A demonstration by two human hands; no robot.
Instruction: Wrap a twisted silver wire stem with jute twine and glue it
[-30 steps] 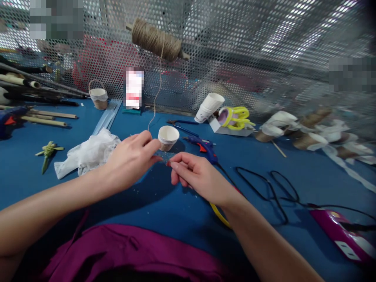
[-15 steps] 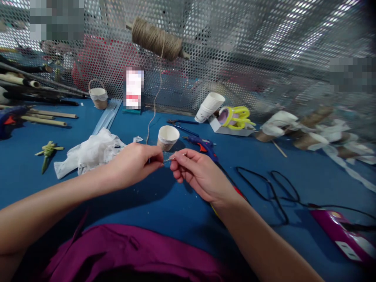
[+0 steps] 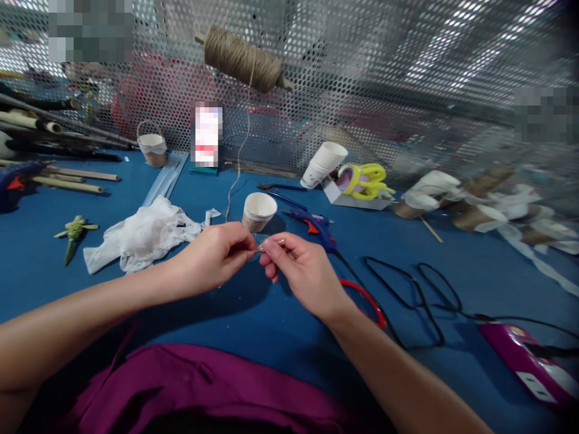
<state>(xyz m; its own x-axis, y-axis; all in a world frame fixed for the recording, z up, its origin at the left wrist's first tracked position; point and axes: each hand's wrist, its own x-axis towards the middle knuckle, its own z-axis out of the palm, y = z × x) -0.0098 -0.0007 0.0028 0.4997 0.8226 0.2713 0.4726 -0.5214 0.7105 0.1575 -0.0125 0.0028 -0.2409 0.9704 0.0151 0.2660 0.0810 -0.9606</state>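
Head view: brown-sided cup point(image 3: 256, 222) sits upright, white box point(image 3: 359, 204) carries yellow item point(image 3: 373, 179), left hand point(image 3: 221, 252) and right hand point(image 3: 304, 270) pinch a thin strand point(image 3: 259, 249), blue bench point(image 3: 271, 337), perforated wall point(image 3: 357, 90) behind.

cup point(image 3: 259, 213): white over brown | glue gun point(image 3: 320, 225): blue (trigger point(image 3: 312, 228) red) | tabletop point(image 3: 271, 331): blue

Thin item point(image 3: 259, 249) between left hand point(image 3: 220, 256) and right hand point(image 3: 302, 265) is partly covered by fingers, too small to be identified. Red loop point(image 3: 368, 299) is partly hidden by right forearm point(image 3: 389, 355). Left-side glue gun point(image 3: 20, 184) and purple power strip point(image 3: 500, 343) are cut off by picture edges. Wrapped cups point(image 3: 468, 218) at right are blurred. Phone screen point(image 3: 207, 135) is pixelated, can't be read.
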